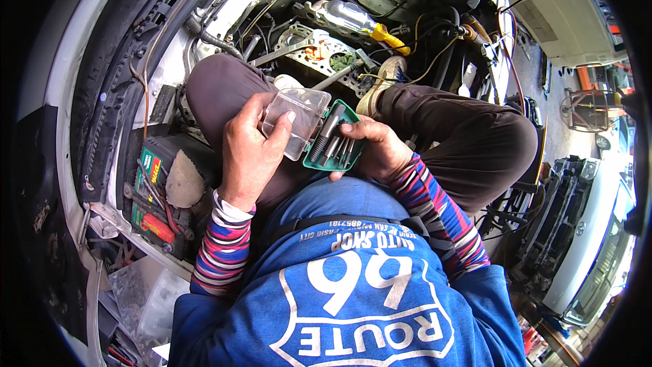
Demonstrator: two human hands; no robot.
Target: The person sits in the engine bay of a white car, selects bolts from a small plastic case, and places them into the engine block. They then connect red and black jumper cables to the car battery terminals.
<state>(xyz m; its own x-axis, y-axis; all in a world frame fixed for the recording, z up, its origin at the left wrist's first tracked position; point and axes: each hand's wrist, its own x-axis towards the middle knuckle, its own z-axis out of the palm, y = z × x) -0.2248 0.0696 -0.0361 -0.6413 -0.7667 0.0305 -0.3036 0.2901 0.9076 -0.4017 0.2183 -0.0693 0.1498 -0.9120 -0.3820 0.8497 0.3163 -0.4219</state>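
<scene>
So you've got the little green case (349,113) open over your lap, in the middle of the scene, on the near side of the engine (292,37). Your left hand (252,148) pinches the clear lid (297,119), thumb across its face, and your right hand (382,146) grips the green half from the right, thumb over the rim by the dark metal bits (335,147). Hands are apart, linked only by the case.

My two cents: hold that green half level, since the bits look loose enough to slide and you've got gaps all round the far engine. Don't lean on the lid either; the hinge looks like the weak spot. If you want one out, I'd let the right hand carry the weight and lift with the left fingertips. Might be worth angling the case toward the yellow-handled lamp (390,37) too. Can't make out the bit tips from here.
</scene>
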